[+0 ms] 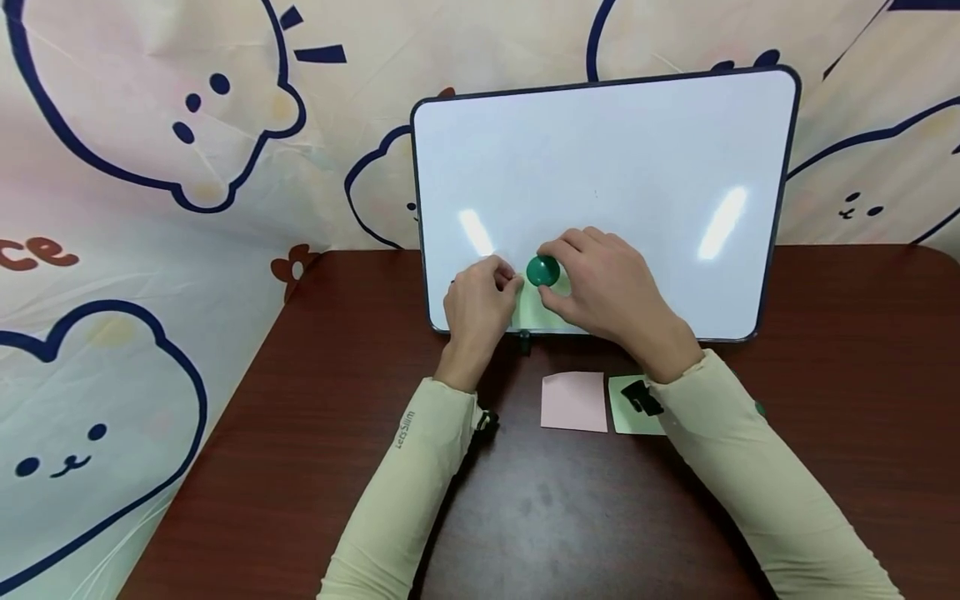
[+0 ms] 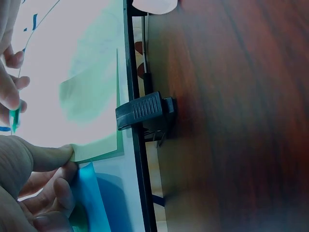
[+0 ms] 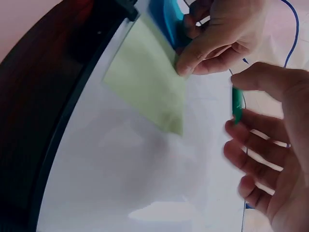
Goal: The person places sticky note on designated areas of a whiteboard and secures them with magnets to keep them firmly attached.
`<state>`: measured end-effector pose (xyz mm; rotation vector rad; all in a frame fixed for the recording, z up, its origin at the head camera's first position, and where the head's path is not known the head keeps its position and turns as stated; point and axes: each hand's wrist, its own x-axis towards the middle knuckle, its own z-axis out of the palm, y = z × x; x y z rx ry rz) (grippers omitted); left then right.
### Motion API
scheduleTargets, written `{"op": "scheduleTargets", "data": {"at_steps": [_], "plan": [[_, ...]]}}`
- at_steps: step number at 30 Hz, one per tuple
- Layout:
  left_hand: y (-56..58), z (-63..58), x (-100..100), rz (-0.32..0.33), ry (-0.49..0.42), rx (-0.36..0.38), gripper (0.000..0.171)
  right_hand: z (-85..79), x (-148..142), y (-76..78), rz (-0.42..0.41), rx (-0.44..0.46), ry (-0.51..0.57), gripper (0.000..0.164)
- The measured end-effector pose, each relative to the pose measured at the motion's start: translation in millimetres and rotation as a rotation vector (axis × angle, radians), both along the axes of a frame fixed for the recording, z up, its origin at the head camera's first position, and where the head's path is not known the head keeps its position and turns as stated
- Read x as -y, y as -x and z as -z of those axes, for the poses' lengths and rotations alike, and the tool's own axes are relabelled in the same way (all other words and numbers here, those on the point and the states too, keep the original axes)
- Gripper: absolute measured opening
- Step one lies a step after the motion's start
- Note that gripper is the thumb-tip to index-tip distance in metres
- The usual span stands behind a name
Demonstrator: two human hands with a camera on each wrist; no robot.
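My left hand (image 1: 478, 310) pinches the edge of a pale green paper note (image 3: 147, 77) between thumb and finger. The note lies against the lower part of the whiteboard (image 1: 600, 158). Close to its upper part, my right hand (image 1: 611, 287) holds a round green magnet (image 1: 543, 271) by its rim, thumb below and fingers above. In the right wrist view the magnet appears edge-on, apart from the board. Beside the left fingers is a blue paper note (image 2: 94, 193), hidden behind that hand in the head view. A green piece (image 2: 79, 217) shows under the left fingers there.
A pink note (image 1: 573, 402) and another green note (image 1: 626, 408) lie on the dark wooden table (image 1: 225, 483), the latter partly under the right wrist. A black clip (image 2: 142, 112) grips the board's bottom edge. A small green object (image 1: 761, 408) peeks out beside the right sleeve.
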<state>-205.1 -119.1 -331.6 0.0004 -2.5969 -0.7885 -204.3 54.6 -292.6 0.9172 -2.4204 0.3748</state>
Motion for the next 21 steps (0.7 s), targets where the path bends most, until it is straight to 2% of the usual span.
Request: {"op": "scheduleTargets", "data": {"at_steps": [8,12,21], "plan": [[-0.9,0.1,1,-0.003,0.003,0.010,0.011,2.6,5,3.1,0.078,0.112,-0.042,0.033],[-1.3,0.5,2,-0.008,0.003,0.003,0.011,6.7,4,6.2,0.083,0.111,-0.052,0.034],[-1.2,1.1,1,0.008,0.002,0.004,0.012,14.0,2,9.0,0.039,0.094,-0.035,0.032]]}}
